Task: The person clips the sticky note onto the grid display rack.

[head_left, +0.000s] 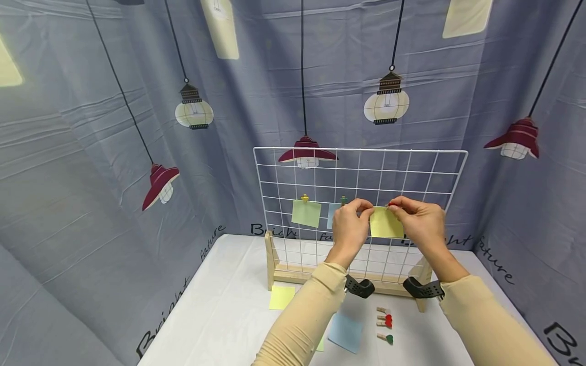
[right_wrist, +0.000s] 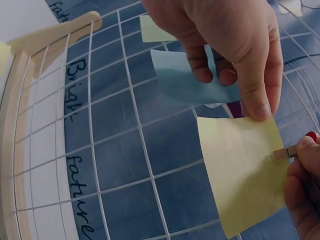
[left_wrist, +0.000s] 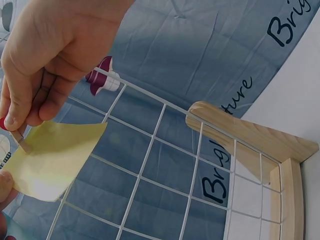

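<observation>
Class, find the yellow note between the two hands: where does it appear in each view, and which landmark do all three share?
Head: yellow note right of centre, just below mid-height.
Left wrist: yellow note at lower left.
Right wrist: yellow note at lower right.
Shared landmark: white wire grid.

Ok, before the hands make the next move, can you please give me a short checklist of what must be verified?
1. Left hand pinches the yellow note near its upper left corner: ok.
2. Right hand holds the red-topped clip at the note's edge: ok.
3. Clip grips a wire of the white grid as well as the note: cannot tell.
4. A hand free for another piece: not ok, both are busy.
5. Green note hangs from its yellow clip: ok.
6. Spare clips lie on the table: ok.
</observation>
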### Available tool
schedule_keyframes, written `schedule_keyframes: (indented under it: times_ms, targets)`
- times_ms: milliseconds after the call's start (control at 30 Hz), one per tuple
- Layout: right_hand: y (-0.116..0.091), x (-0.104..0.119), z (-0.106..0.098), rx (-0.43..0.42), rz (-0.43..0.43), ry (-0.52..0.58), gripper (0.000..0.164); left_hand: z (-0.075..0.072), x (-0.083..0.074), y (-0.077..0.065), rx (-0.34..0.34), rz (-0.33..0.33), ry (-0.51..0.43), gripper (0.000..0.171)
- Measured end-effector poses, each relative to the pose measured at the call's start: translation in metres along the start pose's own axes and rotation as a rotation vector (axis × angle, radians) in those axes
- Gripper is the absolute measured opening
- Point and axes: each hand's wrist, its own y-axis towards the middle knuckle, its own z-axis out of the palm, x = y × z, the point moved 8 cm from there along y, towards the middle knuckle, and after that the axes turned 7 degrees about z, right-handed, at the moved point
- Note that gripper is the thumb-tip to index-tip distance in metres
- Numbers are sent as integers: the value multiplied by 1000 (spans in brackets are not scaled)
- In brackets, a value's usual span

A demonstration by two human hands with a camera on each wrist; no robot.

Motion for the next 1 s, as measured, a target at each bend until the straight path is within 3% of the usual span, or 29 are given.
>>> schedule_keyframes:
  times_ms: [467,767,1000]
  targets:
    - [0,17,4,5,-130,-186,10,-2,-3,-1,-21,-32,-9,5]
    - [0,24,10,54,-130,-239,11,-3,-1,-3,-30,-56,1,5]
    - [2,22,12,101,-80,-237,13,-1,2,-3,-23,-78,12,4]
